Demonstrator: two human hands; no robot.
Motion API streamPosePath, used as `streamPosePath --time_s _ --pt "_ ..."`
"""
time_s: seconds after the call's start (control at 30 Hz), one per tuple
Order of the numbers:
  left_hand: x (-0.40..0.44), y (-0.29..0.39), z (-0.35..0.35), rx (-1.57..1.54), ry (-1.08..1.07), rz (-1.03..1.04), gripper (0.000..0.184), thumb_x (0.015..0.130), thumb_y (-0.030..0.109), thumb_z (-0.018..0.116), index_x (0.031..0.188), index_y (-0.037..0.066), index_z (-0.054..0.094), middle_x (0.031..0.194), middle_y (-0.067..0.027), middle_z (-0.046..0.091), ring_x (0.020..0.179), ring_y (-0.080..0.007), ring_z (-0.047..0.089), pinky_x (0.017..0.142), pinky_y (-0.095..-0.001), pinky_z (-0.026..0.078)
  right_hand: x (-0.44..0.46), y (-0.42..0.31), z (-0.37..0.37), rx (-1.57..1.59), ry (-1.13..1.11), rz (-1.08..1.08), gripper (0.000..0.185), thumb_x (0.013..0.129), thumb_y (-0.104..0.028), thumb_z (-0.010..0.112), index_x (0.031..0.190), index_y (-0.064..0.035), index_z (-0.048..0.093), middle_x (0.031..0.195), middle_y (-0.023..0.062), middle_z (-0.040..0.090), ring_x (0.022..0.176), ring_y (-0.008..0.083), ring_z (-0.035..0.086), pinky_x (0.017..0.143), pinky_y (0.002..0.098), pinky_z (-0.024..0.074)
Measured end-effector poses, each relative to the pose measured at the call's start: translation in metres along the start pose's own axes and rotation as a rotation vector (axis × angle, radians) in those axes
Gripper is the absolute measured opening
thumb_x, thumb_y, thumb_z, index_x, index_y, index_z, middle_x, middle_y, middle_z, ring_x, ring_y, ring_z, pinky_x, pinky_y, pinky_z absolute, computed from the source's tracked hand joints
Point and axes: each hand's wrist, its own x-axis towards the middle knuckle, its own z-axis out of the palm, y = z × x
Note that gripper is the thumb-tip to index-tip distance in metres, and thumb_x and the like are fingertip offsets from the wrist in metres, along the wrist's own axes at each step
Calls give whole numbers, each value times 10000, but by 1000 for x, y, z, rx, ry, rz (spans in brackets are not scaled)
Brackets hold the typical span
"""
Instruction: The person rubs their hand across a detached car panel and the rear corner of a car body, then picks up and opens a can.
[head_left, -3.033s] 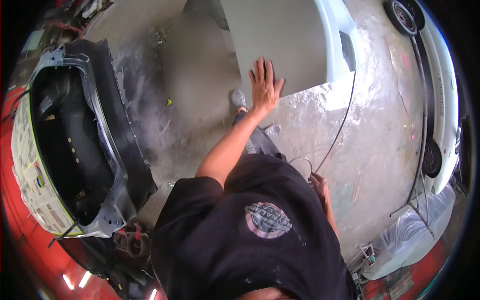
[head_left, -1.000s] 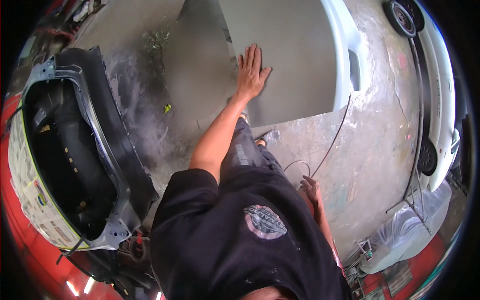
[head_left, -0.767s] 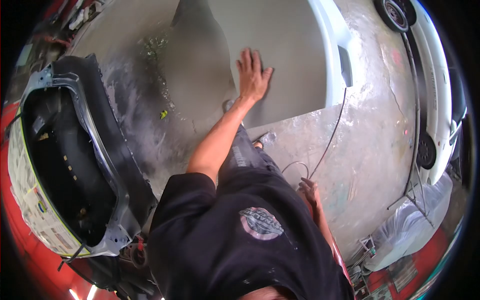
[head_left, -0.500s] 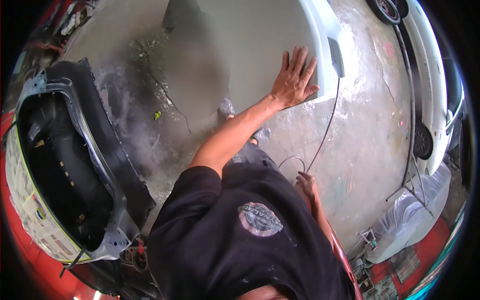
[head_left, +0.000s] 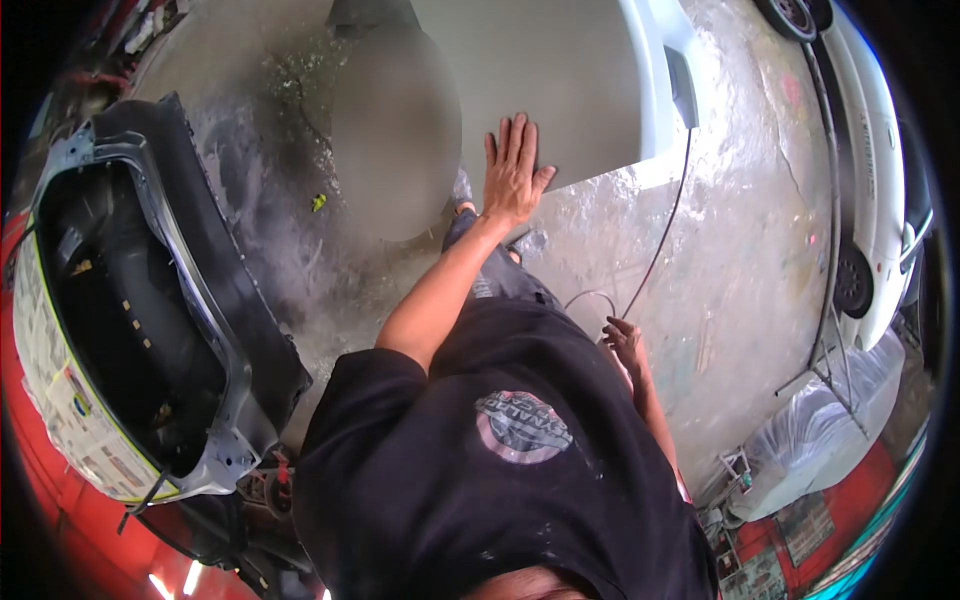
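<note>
My left hand (head_left: 513,180) lies flat, fingers stretched, on a large matte grey vehicle panel (head_left: 575,80), near its lower edge. Nothing is held in it. A pale blue-white border with a dark recess (head_left: 682,88) runs along the panel's right side. My right hand (head_left: 625,342) hangs lower at my right side, fingers loosely bent and apart, with no held thing visible. Close to its fingertips a thin dark hose (head_left: 660,235) runs up toward the panel's right corner, and a small loop of it shows beside the hand. Whether they touch, I cannot tell.
A dark car body part (head_left: 230,290) with newspaper masking (head_left: 75,400) stands at left. On the right are a white car (head_left: 868,180), a metal pole (head_left: 832,200) and a plastic-covered object (head_left: 815,440). The concrete floor (head_left: 740,270) looks wet. A blurred patch hides part of the upper middle.
My left hand has slid left and slightly down over the panel, away from its right border. The right hand is slightly higher, its fingers looser. The whole view has shifted a little.
</note>
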Motion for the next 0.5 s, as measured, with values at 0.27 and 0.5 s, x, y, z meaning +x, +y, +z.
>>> streamPosePath --time_s 0.27,0.5 --pt "108 10 0 58 194 -45 687 954 404 473 1415 -76 303 1484 -334 211 1378 -513 189 1072 -668 171 -6 -8 -3 -43 28 -30 413 890 -178 549 1231 54 579 1000 196 697 815 233 694 705 335 520" --pt "248 0 2 -2 331 -58 688 984 467 367 1408 -72 318 1464 -327 260 1374 -488 218 1085 -637 175 -28 10 4 34 73 -55 409 903 -190 556 1234 49 580 983 199 698 823 230 685 719 333 520"
